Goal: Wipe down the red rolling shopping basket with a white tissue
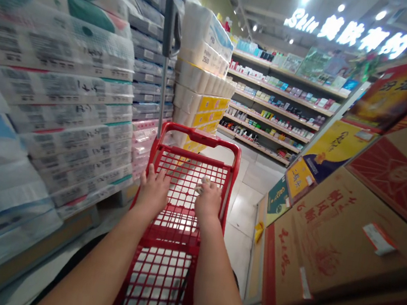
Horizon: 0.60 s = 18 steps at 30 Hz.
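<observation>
A red shopping cart (182, 245) with grid panels stands in front of me, between my forearms. My left hand (154, 189) is over the cart's left side, its fingers spread and pointing forward, with nothing seen in it. Over the right part of the upper grid is my right hand (208, 200), with its fingers curled round a small crumpled whitish item (205, 180), too small to name. The cart's front rim (204, 136) lies beyond both hands.
Tall stacks of wrapped tissue packs (56, 84) line the left side, beside a thin metal pole (164, 85). Large cardboard boxes (332, 238) are piled on the right. Tiled floor (245, 204) runs between them toward shelves (274, 113) of small products under a lit sign.
</observation>
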{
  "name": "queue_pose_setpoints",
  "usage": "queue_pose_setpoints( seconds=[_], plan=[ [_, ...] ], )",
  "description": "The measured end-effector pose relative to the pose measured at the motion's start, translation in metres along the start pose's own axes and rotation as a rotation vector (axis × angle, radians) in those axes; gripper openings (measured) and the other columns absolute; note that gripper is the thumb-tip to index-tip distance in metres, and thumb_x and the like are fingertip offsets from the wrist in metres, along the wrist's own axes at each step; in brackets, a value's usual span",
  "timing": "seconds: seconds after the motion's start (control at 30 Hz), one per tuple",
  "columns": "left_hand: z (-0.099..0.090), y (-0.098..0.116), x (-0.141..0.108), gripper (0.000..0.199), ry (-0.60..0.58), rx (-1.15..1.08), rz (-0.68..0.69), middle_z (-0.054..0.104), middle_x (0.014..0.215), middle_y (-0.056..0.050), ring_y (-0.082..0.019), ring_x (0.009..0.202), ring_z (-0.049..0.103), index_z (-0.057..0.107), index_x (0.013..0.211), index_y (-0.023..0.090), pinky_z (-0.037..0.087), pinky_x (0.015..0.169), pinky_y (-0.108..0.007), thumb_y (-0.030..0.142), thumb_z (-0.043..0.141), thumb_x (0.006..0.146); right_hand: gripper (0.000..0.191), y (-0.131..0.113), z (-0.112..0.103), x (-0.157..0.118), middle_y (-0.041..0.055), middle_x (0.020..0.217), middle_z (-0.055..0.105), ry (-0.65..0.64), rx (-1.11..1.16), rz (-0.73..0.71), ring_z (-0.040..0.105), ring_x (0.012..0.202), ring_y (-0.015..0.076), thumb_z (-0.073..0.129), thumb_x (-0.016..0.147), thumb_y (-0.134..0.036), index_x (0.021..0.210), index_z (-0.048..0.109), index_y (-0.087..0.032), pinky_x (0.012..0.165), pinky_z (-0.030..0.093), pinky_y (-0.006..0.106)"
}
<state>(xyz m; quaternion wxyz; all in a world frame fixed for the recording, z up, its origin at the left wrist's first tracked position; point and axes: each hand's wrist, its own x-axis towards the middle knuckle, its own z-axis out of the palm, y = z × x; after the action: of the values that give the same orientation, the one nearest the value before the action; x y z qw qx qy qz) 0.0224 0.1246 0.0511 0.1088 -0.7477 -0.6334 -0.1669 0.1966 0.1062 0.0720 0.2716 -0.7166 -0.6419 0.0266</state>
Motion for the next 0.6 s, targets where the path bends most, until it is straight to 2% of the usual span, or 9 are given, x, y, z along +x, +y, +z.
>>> queue_pose_setpoints(
  seconds=[0.07,0.17,0.23,0.37,0.47,0.53,0.6],
  plan=[
    [-0.001,0.001,-0.001,0.049,-0.004,0.014,-0.003,0.048,0.141,-0.016,-0.046,0.143,0.014,0.06,0.116,0.013,0.016,0.113,-0.061,0.016,0.062,0.068,0.04,-0.001,0.002,-0.001,0.0045,0.132,0.056,-0.025,0.053,-0.088,0.049,0.112,0.0243,0.052,0.081,-0.007,0.111,0.067,-0.027,0.087,0.042,0.033],
    [-0.003,0.001,-0.001,0.048,-0.017,0.025,-0.004,0.046,0.143,-0.015,-0.046,0.143,0.014,0.06,0.117,0.014,0.018,0.113,-0.061,0.017,0.061,0.069,0.043,0.0,0.004,-0.001,0.0074,0.136,0.055,0.083,0.093,0.003,0.048,0.117,0.0253,0.049,0.083,-0.005,0.118,0.065,-0.024,0.093,0.042,0.036],
    [-0.004,0.001,-0.002,0.048,-0.022,0.025,-0.008,0.045,0.144,-0.015,-0.046,0.143,0.014,0.06,0.116,0.015,0.018,0.113,-0.062,0.017,0.061,0.069,0.044,0.002,0.007,0.001,0.0094,0.138,0.053,0.099,0.122,0.025,0.047,0.121,0.0254,0.048,0.081,-0.002,0.117,0.066,-0.021,0.097,0.041,0.037],
    [-0.005,0.002,-0.003,0.049,-0.025,0.007,-0.018,0.045,0.145,-0.016,-0.045,0.144,0.012,0.06,0.116,0.016,0.016,0.114,-0.062,0.016,0.062,0.067,0.048,0.0,0.015,0.001,0.0077,0.141,0.052,0.008,0.188,-0.17,0.044,0.127,0.0219,0.048,0.078,0.003,0.115,0.067,-0.02,0.102,0.039,0.035],
    [-0.005,0.002,-0.003,0.048,-0.027,0.007,-0.019,0.045,0.144,-0.016,-0.045,0.144,0.012,0.06,0.116,0.015,0.016,0.114,-0.062,0.018,0.062,0.068,0.047,-0.002,0.017,0.002,0.0096,0.144,0.047,0.11,0.192,-0.089,0.04,0.131,0.022,0.047,0.081,0.001,0.121,0.063,-0.019,0.105,0.037,0.038],
    [-0.005,0.002,-0.003,0.048,-0.027,0.014,-0.016,0.045,0.144,-0.016,-0.046,0.143,0.013,0.06,0.117,0.015,0.016,0.114,-0.062,0.018,0.062,0.069,0.041,0.0,0.016,0.003,0.0101,0.145,0.046,0.139,0.188,-0.041,0.038,0.133,0.0226,0.047,0.082,0.0,0.114,0.066,-0.017,0.106,0.037,0.038],
    [-0.005,0.002,-0.003,0.048,-0.028,0.02,-0.014,0.045,0.144,-0.016,-0.046,0.143,0.013,0.06,0.117,0.015,0.016,0.114,-0.062,0.017,0.062,0.069,0.037,0.001,0.016,0.004,0.0078,0.14,0.051,0.083,0.196,-0.129,0.038,0.134,0.0213,0.048,0.08,0.002,0.103,0.069,-0.018,0.106,0.037,0.035]
  ],
)
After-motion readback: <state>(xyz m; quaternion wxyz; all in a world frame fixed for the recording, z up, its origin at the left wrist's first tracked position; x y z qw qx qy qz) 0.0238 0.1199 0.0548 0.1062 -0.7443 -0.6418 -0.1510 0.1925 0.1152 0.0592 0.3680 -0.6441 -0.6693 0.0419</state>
